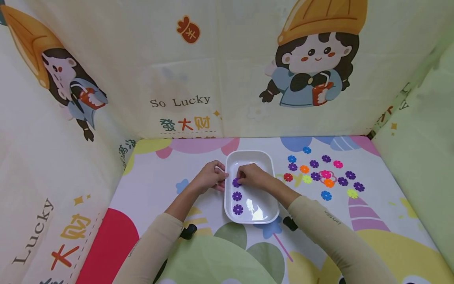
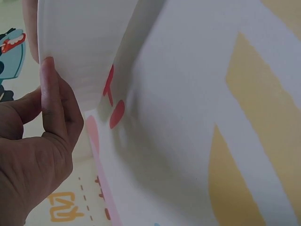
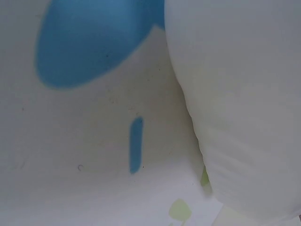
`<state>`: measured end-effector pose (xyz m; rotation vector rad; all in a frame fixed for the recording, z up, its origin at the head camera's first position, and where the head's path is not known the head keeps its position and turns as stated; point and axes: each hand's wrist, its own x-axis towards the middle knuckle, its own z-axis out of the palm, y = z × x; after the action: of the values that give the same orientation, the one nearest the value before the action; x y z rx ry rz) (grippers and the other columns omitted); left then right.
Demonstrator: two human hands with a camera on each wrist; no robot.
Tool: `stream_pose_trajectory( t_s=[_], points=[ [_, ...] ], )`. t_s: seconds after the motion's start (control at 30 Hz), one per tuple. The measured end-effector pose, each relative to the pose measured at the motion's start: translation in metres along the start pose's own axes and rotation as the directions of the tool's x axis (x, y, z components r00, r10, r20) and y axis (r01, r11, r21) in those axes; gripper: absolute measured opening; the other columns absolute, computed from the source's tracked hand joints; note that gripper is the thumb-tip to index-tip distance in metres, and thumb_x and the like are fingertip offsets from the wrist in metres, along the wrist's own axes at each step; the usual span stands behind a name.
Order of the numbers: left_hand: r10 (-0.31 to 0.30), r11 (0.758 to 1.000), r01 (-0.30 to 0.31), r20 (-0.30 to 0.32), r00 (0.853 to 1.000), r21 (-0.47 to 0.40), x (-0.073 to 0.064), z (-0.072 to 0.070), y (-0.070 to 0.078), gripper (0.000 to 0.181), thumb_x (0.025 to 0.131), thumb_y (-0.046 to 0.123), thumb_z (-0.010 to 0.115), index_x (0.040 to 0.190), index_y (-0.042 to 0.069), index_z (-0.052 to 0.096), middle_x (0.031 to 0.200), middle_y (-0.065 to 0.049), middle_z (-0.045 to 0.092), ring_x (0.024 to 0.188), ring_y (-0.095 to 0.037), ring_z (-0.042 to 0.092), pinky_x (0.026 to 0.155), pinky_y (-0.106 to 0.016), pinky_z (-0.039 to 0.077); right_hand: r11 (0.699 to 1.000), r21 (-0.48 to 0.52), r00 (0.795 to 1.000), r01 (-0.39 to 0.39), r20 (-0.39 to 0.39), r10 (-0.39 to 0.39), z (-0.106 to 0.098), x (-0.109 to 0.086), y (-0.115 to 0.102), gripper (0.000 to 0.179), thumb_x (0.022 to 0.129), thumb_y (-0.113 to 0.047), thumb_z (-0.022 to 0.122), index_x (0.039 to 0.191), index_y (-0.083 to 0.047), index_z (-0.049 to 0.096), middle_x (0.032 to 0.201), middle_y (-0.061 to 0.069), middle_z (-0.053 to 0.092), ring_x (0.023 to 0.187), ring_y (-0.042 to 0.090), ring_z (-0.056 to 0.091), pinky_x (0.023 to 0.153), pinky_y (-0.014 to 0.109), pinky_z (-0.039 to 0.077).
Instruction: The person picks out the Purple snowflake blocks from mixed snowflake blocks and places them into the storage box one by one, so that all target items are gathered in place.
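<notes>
A white plastic tray (image 1: 260, 213) stands upright in the middle of the table. My left hand (image 1: 209, 177) grips its left rim, and in the left wrist view the fingers (image 2: 49, 89) lie against the tray's wall (image 2: 80, 52). Over the tray's inside, my right hand (image 1: 252, 176) pinches a purple snowflake-shaped disc (image 1: 235, 183) close to the left wall; the fingers partly cover it. Below that disc, two more purple discs (image 1: 237, 196) lie in a column along the same side. Only the tray's outer side (image 3: 244, 117) shows in the right wrist view, without the hand.
Right of the tray, several loose discs in purple (image 1: 343, 182), blue (image 1: 326, 195), orange (image 1: 329, 183), pink (image 1: 338, 164), yellow (image 1: 352, 193) and red (image 1: 288, 177) are scattered over the patterned tablecloth (image 1: 156, 169). Printed cloth walls (image 1: 234, 79) enclose the table's back and sides.
</notes>
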<state>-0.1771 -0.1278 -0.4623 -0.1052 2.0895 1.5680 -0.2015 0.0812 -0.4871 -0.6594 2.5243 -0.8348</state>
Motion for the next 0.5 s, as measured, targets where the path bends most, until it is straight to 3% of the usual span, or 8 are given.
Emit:
stream_pose_trajectory(
  t_s=[0.5],
  points=[
    [0.003,1.000,-0.003,-0.001,1.000,-0.007,0.0018,0.0000,-0.0009,0.026,0.099,0.007,0.068,0.119,0.003,0.051,0.086,-0.012,0.068,0.060,-0.018,0.070,0.060,-0.040,0.067,1.000,-0.004,1.000,-0.001,-0.011,0.001,0.0032,0.0009,0.0018,0.008,0.094,-0.014,0.077,0.094,-0.010,0.070,0.084,0.000,0.069,0.077,0.011,0.063,0.074,0.022,0.060]
  ],
)
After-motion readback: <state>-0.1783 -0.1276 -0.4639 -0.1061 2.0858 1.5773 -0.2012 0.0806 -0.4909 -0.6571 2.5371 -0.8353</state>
